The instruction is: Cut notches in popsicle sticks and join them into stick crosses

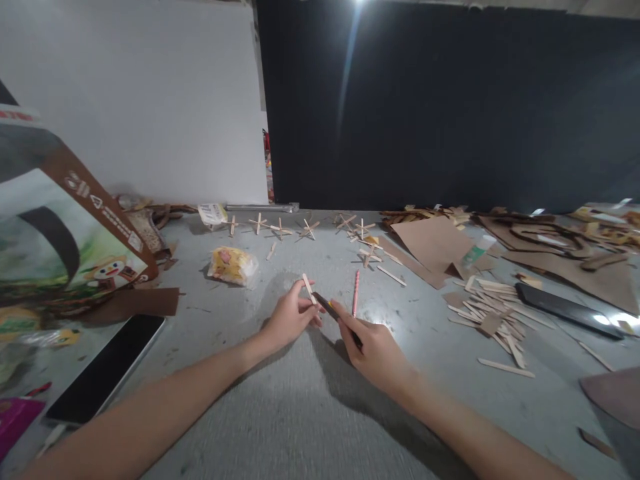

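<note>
Near the middle of the grey table, my left hand (291,316) pinches a small pale wooden stick (309,288), which points up and away. My right hand (373,347) is closed round a dark, narrow tool (336,313). The tool's tip touches or nearly touches the stick; which of the two cannot be told. A pink-and-white striped stick (356,292) lies just beyond my right hand. Several small crossed-stick pieces, such as one star-like piece (259,223), stand or lie in a row at the back. One loose stick (391,276) lies nearer.
A phone (107,367) and a large printed bag (75,233) are on the left. A yellow wrapped packet (231,265) lies behind my left hand. On the right are a pile of sticks (495,310), brown paper (433,243), a glue stick (479,250) and a dark long object (567,310).
</note>
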### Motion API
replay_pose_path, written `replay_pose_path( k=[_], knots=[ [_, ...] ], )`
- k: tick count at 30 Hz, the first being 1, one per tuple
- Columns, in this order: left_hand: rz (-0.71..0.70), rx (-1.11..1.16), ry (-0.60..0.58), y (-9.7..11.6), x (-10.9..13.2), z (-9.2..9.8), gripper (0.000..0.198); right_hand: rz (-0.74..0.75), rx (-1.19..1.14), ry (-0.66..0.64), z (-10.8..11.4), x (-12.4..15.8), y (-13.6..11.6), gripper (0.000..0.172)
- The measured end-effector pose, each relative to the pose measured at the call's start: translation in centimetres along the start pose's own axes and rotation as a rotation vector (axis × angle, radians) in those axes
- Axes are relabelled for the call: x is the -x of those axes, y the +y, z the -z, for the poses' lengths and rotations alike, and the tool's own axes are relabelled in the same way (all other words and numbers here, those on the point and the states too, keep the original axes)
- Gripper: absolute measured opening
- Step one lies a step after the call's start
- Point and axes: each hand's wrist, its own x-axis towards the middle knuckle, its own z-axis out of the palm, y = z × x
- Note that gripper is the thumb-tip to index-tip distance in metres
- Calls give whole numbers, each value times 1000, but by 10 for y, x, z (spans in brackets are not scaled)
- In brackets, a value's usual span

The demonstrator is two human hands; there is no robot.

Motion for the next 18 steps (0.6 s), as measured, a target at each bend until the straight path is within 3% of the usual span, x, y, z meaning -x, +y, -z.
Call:
replay_pose_path(
  k=[9, 18],
  knots=[
    [-67, -275, 10, 7, 4, -1, 39, -65, -37, -18, 9, 4, -14, 53],
    [-22, -231, 2, 10, 6, -4, 43, -159, -106, 3, 4, 0, -24, 56]
  ],
)
